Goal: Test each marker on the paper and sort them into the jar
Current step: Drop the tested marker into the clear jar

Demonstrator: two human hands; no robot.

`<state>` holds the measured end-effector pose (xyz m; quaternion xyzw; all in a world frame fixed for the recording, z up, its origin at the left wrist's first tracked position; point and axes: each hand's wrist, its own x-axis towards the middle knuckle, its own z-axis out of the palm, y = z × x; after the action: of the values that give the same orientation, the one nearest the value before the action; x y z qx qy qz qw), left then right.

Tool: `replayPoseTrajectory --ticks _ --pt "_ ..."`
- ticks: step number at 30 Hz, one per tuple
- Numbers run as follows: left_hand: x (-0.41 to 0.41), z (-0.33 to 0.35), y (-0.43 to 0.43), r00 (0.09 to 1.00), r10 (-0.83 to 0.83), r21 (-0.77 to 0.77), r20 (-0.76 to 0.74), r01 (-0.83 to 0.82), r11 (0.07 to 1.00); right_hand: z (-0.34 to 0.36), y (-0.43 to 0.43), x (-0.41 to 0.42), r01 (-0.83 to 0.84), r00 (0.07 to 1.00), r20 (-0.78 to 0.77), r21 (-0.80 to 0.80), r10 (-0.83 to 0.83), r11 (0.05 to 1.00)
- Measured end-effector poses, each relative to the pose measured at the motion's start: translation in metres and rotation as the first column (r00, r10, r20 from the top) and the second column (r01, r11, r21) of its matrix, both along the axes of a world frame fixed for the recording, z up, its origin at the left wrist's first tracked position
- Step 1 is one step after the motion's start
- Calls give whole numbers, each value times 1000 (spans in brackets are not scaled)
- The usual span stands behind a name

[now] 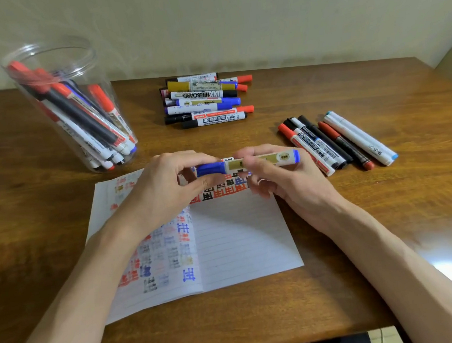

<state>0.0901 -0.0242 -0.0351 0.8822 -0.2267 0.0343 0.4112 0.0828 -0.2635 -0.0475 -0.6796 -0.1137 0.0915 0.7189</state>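
Holding a blue marker (273, 159) level just above the top of the lined paper (242, 241), the left hand (166, 187) pinches its blue cap (211, 169) while the right hand (283, 185) curls round the gold-labelled barrel. Whether the cap is coming off or going on cannot be told. Either way, the force should run straight along the barrel, with the tip clear of the fingers. Blank lines below suit a test stroke. A part-filled jar (86, 45) stands far left; a marker pile (205, 99) and a separate row (337, 139) lie beyond.

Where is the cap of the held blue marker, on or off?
On: the cap sits against the marker barrel, no tip visible; left hand pinches it, right hand holds the barrel.
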Motion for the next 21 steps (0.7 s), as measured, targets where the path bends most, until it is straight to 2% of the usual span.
replayPoseTrajectory --ticks 2,3,9,15,21 --pt "1 0 2 1000 28 -18 4 -28 999 3 -3 1 -7 998 -56 35 9 999" --pt "1 -1 3 999 41 -21 0 -41 999 4 -5 1 -3 998 -55 4 3 1000" --pt "3 -7 6 996 57 145 63 -65 987 -3 -9 4 54 983 184 -323 6 945" --pt "4 -14 4 981 26 209 192 -67 976 -6 -9 4 67 970 243 -331 16 941" --pt "1 -12 0 978 13 174 206 -50 984 -6 -9 3 82 969 247 -311 -2 947"
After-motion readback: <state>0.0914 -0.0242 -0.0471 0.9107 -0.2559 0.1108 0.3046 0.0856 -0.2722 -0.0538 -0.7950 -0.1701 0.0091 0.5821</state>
